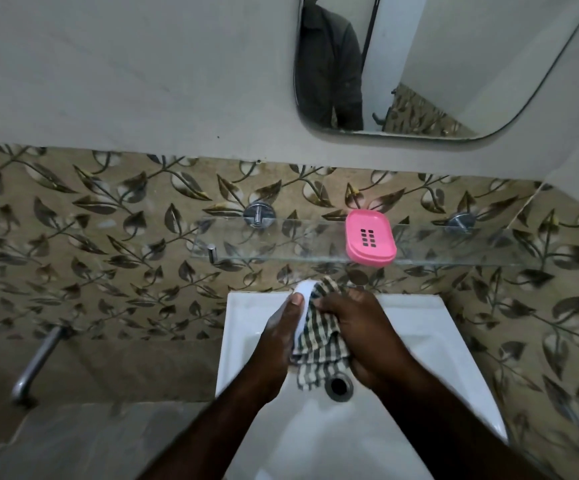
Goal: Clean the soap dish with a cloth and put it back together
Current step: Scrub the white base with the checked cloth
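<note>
Leaf-patterned wall tiles point(73, 237) fill the far wall up to a plain grey band, where a rounded mirror point(454, 64) hangs at far right and reflects part of a person in a dark garment.

A white sink point(419, 306) occupies the near centre. Both hands work above its basin, and the loose end of the cloth hangs down to just beside the metal drain point(339, 385).

A glass shelf point(281, 244) runs along the tiles above the sink's far edge, carried on two chrome brackets point(258, 214).

The left hand point(277, 337) holds the white soap-dish part point(304, 292) over the far half of the basin, with the thumb laid along its near face. The other fingers are hidden behind it.

The right hand point(360, 327) has its fingers curled round the checked cloth point(319, 344), gripping it and pressing it against the white part's right side.

The pink soap-dish part point(371, 237) sits open side up on the right half of the shelf, well apart from the hands. Its slotted floor shows in full, with two columns of short dark slots. A second pink edge shows under its near side; whether that is a separate piece cannot be told.

A metal tap point(38, 362) projects from the wall at near left.
</note>
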